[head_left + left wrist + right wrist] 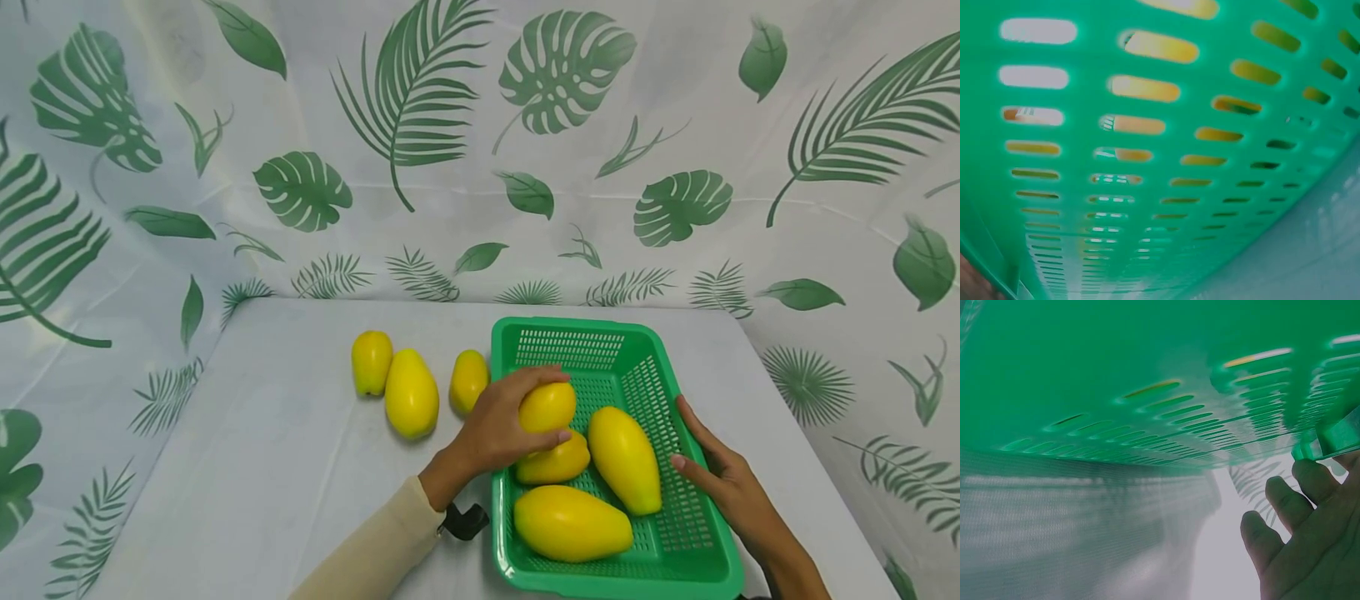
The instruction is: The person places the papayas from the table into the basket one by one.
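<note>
My left hand [498, 421] reaches over the left rim of a green plastic basket [617, 583] and holds a small yellow mango [549, 407] between thumb and fingers. Just below it, partly covered by the hand, lies another yellow fruit [558, 463] in the basket. Two larger, elongated yellow fruits share the basket, one slanting [625, 460] on the right and one lying crosswise [572, 523] near the front. My right hand [723, 479] grips the basket's right rim, thumb over the edge. In the right wrist view its fingers [1285, 503] extend outside the slotted wall.
Left of the basket, on the white-covered table [262, 433], lie three yellow fruits: a blocky one [372, 362], a large oval one [412, 394] and a smaller one [468, 379] close to the rim. A leaf-printed cloth [450, 225] hangs behind and at both sides.
</note>
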### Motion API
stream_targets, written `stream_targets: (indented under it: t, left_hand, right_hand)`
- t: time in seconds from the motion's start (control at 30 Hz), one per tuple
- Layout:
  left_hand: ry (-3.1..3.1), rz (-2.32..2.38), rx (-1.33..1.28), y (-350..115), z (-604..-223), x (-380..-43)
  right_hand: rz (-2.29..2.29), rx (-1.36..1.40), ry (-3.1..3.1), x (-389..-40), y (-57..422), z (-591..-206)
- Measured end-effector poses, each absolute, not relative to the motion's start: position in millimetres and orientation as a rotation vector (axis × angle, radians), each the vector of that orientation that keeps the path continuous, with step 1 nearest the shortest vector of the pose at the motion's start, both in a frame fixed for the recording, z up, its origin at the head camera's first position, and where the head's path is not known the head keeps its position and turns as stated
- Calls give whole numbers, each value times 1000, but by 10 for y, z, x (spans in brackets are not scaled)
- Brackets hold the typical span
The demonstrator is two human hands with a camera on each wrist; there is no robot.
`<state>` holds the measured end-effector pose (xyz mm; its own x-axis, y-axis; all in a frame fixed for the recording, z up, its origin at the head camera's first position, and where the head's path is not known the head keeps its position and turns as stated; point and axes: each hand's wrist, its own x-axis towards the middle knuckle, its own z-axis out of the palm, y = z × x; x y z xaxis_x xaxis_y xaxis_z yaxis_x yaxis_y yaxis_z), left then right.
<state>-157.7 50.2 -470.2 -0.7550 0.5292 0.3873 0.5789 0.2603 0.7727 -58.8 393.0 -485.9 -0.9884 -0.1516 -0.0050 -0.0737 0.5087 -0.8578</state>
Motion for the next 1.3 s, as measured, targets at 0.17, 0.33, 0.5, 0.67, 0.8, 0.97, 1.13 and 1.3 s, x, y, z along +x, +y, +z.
stream_targets:
  t: [0.17, 0.33, 0.5, 0.67, 0.8, 0.97, 1.13, 1.3]
  left_hand:
    - [-2459, -1513, -1097, 500, -4700, -1591]
    - [-2472, -1410, -1131, 494, -4714, -1601]
    - [-2524, -1291, -1150, 493, -4713, -1594]
    - [-2601, -1141, -1167, 497, -4707, -1587]
    - [-2631, -1053, -1176, 498, -4691, -1573]
    - [-2660, -949, -1176, 504, -4686, -1561]
    - [-2673, -898, -1175, 507, -4673, -1553]
    - [-2667, -929, -1175, 499, -4654, -1541]
  right_hand:
    - [-1512, -209, 2659, -586, 3927, -4850]
    - [-1526, -207, 2656, -590, 3938, -4863]
    - [-1533, -217, 2652, -595, 3947, -4880]
    - [-1539, -208, 2644, -592, 3951, -4879]
    - [-1546, -212, 2637, -589, 3955, -4885]
    - [-1550, -222, 2640, -585, 3958, -4894]
    - [-1545, -218, 2643, -578, 3954, -4888]
    - [-1547, -227, 2644, -582, 3949, -4881]
